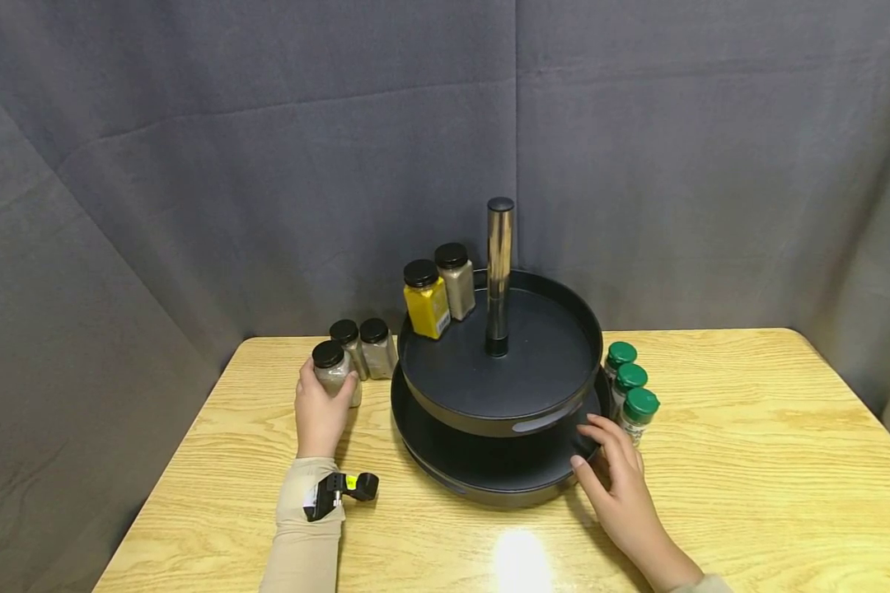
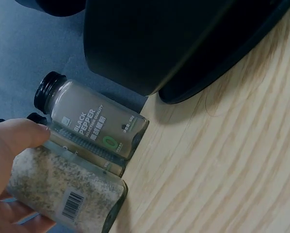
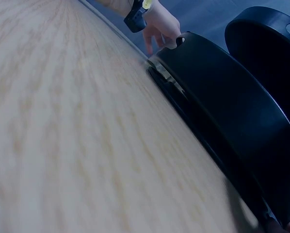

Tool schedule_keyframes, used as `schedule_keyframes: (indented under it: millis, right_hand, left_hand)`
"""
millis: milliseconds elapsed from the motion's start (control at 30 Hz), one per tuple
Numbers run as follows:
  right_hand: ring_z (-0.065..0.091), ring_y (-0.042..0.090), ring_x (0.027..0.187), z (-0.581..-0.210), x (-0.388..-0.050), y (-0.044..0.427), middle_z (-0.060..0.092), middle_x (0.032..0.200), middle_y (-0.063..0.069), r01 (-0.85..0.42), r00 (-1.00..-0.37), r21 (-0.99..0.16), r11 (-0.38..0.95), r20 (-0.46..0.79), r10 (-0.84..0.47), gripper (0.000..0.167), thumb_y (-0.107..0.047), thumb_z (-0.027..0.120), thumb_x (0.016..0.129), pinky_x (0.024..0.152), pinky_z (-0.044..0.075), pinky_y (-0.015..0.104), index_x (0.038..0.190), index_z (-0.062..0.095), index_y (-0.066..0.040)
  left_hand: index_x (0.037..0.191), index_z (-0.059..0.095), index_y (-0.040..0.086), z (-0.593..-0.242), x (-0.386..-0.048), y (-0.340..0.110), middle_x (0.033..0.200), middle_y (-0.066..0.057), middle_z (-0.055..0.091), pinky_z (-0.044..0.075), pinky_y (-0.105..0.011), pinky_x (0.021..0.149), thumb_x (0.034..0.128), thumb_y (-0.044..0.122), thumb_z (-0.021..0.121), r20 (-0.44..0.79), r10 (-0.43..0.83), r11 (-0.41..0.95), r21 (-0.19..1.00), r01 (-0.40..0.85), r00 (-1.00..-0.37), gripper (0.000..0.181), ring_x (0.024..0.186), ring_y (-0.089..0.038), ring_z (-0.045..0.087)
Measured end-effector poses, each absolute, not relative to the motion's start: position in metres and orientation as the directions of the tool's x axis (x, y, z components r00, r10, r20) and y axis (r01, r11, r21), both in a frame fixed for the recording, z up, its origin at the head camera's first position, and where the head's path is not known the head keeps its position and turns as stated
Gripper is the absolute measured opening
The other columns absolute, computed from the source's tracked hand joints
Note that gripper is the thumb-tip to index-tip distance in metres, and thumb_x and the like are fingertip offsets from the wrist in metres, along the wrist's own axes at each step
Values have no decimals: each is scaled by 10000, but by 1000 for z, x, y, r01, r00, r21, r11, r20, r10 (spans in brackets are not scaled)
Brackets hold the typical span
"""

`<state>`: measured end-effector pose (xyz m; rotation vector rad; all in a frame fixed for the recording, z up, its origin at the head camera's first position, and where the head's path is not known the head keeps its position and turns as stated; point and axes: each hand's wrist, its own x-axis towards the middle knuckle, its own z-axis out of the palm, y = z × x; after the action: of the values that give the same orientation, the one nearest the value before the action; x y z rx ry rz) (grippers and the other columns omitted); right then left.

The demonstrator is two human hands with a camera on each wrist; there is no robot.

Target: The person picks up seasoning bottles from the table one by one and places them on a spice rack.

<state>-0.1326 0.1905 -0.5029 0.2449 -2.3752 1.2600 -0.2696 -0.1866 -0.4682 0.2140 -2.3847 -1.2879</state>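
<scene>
My left hand [image 1: 322, 420] grips a clear spice jar [image 1: 334, 379] with a black cap at the table's left; pale flecked contents and a barcode show in the left wrist view. Behind it stand two more black-capped jars, one a black pepper jar [image 2: 94, 114] by its label. My right hand [image 1: 623, 494] is at the right front rim of the black two-tier rotating tray [image 1: 482, 494], fingers loosely bent and spread. Its fingertips touch or nearly touch the lower tier. On the upper tier [image 1: 519, 387] stand a yellow jar [image 1: 428, 309] and a beige-grey jar [image 1: 458, 288].
Several green-capped jars, the nearest a green-capped jar [image 1: 639, 416], line the tray's right side. A metallic post [image 1: 499, 263] rises from the upper tier. A grey curtain [image 1: 267, 181] hangs behind the wooden table [image 1: 771, 461].
</scene>
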Motion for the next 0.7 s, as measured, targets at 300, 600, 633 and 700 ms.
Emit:
schedule_keyframes:
  millis: [300, 600, 633, 700]
  right_hand:
    - [311, 349, 1344, -503, -132, 191, 410, 1504, 142, -342, -893, -742, 577, 448, 47, 348, -79, 616, 996, 944, 305, 86, 1334, 563, -18]
    - [312, 344, 1342, -503, -132, 190, 410, 1502, 116, -337, -895, -746, 574, 443, 50, 350, -78, 619, 993, 945, 297, 68, 1332, 564, -13]
    - [310, 345, 1342, -503, -132, 190, 409, 1502, 117, -338, -895, -747, 572, 443, 50, 349, -77, 619, 993, 945, 296, 65, 1332, 564, -12]
    - [310, 345, 1341, -503, -132, 190, 409, 1502, 118, -339, -895, -747, 572, 444, 50, 349, -75, 619, 992, 946, 294, 60, 1331, 564, -11]
  left_hand:
    - [1430, 416, -119, -467, -271, -191, 1366, -356, 508, 363, -556, 1123, 916, 215, 744, 270, -319, 569, 821, 44, -909, 696, 1309, -492, 474]
    - [1421, 444, -96, -467, -269, -194, 1359, -328, 530, 405, -535, 1091, 890, 234, 777, 268, -321, 560, 827, 46, -909, 708, 1270, -464, 523]
    - [1420, 442, -98, -467, -269, -194, 1359, -330, 530, 404, -536, 1093, 890, 235, 777, 269, -320, 560, 827, 48, -908, 710, 1270, -464, 523]
    - [1419, 443, -98, -467, -269, -194, 1360, -328, 529, 402, -534, 1095, 889, 236, 777, 268, -322, 559, 828, 46, -908, 710, 1273, -462, 522]
